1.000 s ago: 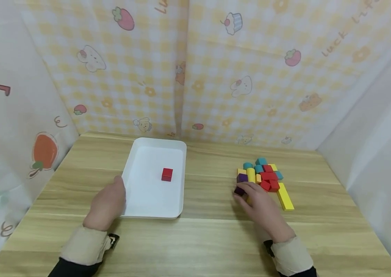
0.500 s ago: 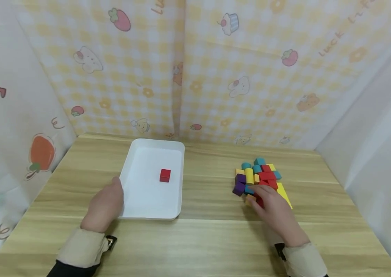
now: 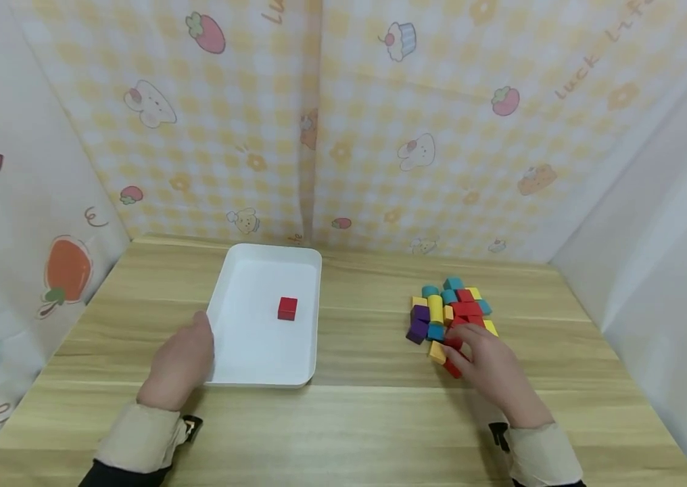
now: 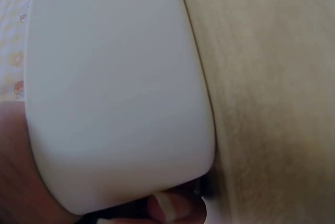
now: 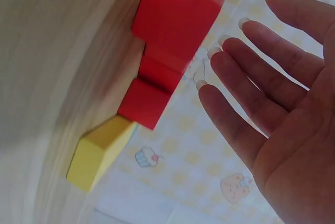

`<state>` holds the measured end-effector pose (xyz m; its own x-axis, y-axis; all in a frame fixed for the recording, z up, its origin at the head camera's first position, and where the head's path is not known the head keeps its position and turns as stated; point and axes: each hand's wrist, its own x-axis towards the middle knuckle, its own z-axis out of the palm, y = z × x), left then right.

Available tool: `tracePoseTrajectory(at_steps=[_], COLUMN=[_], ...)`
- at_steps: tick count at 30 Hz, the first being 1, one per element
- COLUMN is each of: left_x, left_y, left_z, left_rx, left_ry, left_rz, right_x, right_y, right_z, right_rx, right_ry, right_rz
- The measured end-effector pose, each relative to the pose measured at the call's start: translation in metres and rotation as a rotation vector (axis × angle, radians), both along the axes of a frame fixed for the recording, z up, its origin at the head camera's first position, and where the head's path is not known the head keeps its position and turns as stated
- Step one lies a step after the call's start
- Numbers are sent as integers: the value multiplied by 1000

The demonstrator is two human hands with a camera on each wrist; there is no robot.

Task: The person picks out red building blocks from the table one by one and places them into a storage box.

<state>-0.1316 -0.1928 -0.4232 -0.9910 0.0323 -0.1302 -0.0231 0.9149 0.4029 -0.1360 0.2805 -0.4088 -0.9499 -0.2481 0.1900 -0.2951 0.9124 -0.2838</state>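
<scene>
My left hand point(image 3: 182, 358) holds the left edge of a white tray point(image 3: 222, 291). In the left wrist view its thumb lies along the tray wall, and curled fingertips point(image 4: 175, 205) show below it. One red cube point(image 3: 287, 309) sits in the tray. On the right, my right hand point(image 3: 492, 368) hovers over the near side of a group of wooden blocks, its fingers slightly bent and apart, holding nothing. Close to its fingertips are an orange block point(image 3: 437, 352) and red blocks point(image 5: 178, 17). A yellow bar point(image 5: 99, 153) is partly hidden behind the hand in the head view.
Around the hand lie purple cubes point(image 3: 418, 331), a blue block point(image 3: 435, 332), a yellow cylinder point(image 3: 435, 309) and teal blocks point(image 3: 454, 284). Patterned cloth point(image 3: 404, 189) stands behind the wooden table point(image 3: 356, 433), with white cloth at both sides.
My right hand has moved right and toward me from the purple cubes, uncovering them, the blue block, the orange block and a red block. The left hand stays on the tray.
</scene>
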Motion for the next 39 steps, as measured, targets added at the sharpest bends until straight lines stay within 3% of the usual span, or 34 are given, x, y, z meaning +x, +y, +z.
tracePoseTrajectory(at_steps=[10,18,28,39], left_x=[-1,-3,-4,-3], left_y=[-2,-5,-1,0], left_z=[4,5,3,1], left_rx=[-12,-15,-23,-43], left_ry=[-11,-13,-24,-37], left_rz=[-1,-4,0,-6], right_x=[-2,-5,-3,-1], right_y=[18,19,15,12], right_z=[13,20,15,7], right_rx=[-9,-5,61,11], right_ry=[-77,-129,-215,-265], right_rz=[-68,-65,-99,-103])
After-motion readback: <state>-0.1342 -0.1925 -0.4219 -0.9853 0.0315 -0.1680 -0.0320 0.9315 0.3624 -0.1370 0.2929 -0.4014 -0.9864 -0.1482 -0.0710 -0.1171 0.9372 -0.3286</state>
